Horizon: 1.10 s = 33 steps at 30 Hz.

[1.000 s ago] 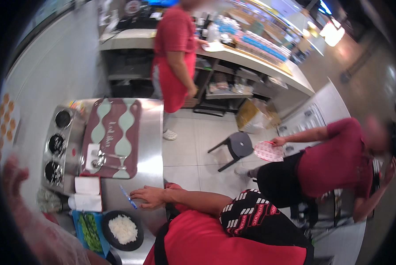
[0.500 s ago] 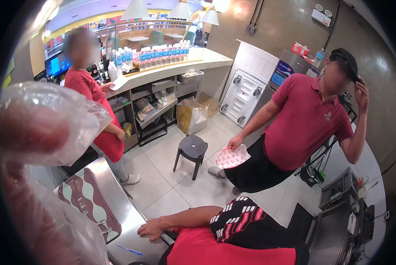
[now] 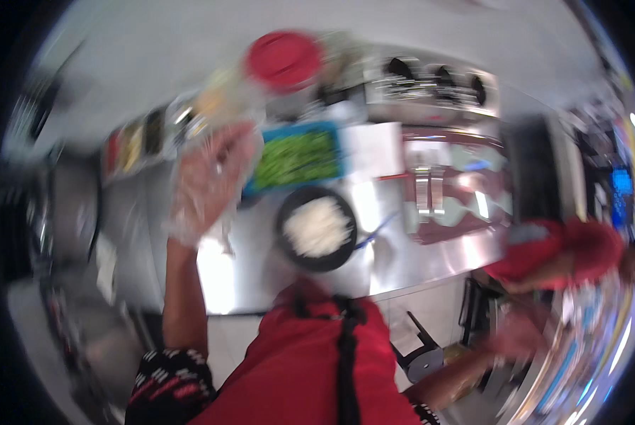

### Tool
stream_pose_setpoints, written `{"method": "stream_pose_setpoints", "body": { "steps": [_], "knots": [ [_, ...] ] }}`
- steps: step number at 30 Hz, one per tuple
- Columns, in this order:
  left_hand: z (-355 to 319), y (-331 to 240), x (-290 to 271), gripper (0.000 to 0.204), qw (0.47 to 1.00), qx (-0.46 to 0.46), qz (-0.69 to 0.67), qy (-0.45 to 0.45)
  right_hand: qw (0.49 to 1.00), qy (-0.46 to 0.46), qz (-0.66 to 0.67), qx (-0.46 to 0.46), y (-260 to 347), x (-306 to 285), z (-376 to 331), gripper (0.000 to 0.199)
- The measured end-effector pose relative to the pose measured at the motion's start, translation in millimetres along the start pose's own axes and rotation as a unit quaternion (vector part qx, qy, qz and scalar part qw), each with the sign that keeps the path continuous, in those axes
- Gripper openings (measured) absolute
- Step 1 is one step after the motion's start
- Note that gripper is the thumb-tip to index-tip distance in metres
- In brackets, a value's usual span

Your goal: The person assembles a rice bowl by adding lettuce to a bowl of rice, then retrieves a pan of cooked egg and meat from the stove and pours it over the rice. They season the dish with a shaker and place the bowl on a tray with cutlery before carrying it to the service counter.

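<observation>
"Clear plastic glove (image 3: 189,228), but where's the left hand (image 3: 216,173) inside it now?"
"Down from before the camera. Just right of it: the blue tray (image 3: 341,150) of leafy greens (image 3: 298,159); lower right, white rice (image 3: 319,227). Blur hides its grip; I can't tell."
"And the right hand (image 3: 519,336)?"
"Off the steel table (image 3: 250,248), far rightward of the left; fingers smeared, can't tell either."

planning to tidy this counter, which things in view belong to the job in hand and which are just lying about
Likely the job's, near the gloved left hand:
greens in the blue tray
white rice in the black bowl

Seemingly just lying about:
blue pen
open notebook
patterned tray
</observation>
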<state>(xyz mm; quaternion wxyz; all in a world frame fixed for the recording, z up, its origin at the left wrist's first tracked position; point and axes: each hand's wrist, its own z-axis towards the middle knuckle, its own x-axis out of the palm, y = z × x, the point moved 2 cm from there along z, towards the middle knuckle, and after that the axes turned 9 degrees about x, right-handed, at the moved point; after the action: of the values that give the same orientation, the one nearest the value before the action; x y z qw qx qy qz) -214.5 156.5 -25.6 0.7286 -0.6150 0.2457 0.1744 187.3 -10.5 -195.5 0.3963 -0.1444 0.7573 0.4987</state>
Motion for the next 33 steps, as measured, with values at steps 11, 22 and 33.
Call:
{"method": "stream_pose_setpoints", "body": {
  "steps": [11,22,33],
  "knots": [
    [-68.3,12.3,81.8,0.032,0.96,0.062,0.273,0.017,0.892,0.218,0.319,-0.233,140.3,-183.4,61.3,0.027],
    [92.1,8.1,169.9,0.026,0.879,0.031,0.38,0.287,0.936,0.281,-0.104,-0.182,83.0,-119.6,64.8,0.033],
    [17.0,22.7,68.9,0.023,0.865,-0.16,0.456,0.13,0.932,0.308,-0.101,-0.163,33.0,-129.2,124.6,0.042]
  ]
}}
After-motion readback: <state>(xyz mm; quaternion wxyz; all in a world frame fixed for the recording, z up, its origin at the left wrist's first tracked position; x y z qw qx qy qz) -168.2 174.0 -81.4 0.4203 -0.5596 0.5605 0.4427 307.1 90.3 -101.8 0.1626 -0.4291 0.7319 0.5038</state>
